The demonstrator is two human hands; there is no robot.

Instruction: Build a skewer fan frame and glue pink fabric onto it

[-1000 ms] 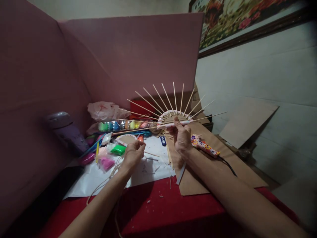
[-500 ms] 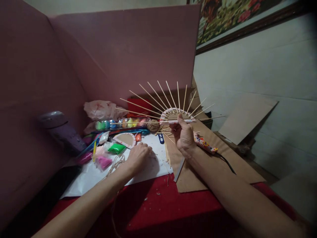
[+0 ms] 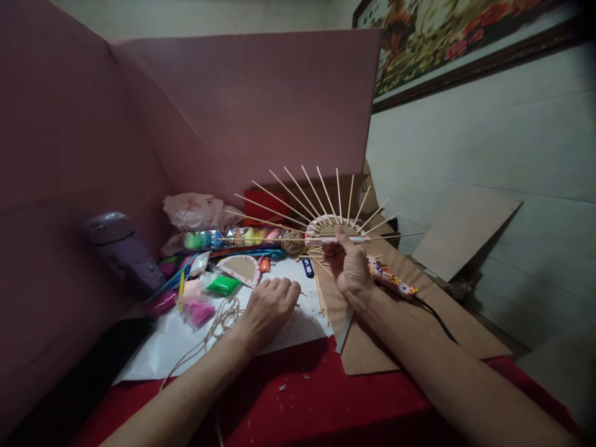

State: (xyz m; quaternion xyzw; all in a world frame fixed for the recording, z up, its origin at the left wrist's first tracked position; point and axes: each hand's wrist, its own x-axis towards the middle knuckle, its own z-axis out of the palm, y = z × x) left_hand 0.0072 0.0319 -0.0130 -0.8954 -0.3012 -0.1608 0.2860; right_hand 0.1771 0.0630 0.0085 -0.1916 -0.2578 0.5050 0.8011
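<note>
My right hand (image 3: 351,270) pinches the straight lower edge of a cardboard half-circle (image 3: 329,231) with a pink-and-white patterned rim, thumb in front. Thin wooden sticks (image 3: 338,192) fan out from its curved edge like rays. Lower and to the left, my left hand (image 3: 272,307) hovers over or rests on the white paper with its fingers curled. Whatever those fingers hold, if anything, is hidden. Loose twine (image 3: 228,316) lies beside that wrist. A second patterned half-circle (image 3: 239,269) without sticks lies just beyond my left hand.
A glue gun (image 3: 393,279) in patterned covering, with a black cord, lies on a cardboard sheet (image 3: 372,354) near a metal ruler (image 3: 344,332). Behind are a blue cutter (image 3: 307,267), a twine ball (image 3: 292,242), clay packets (image 3: 223,285) and a tumbler (image 3: 121,251).
The camera view has tilted, so the scene sits slightly lower. My left hand has moved a little to the right, still curled. My right hand keeps the half-circle raised.
</note>
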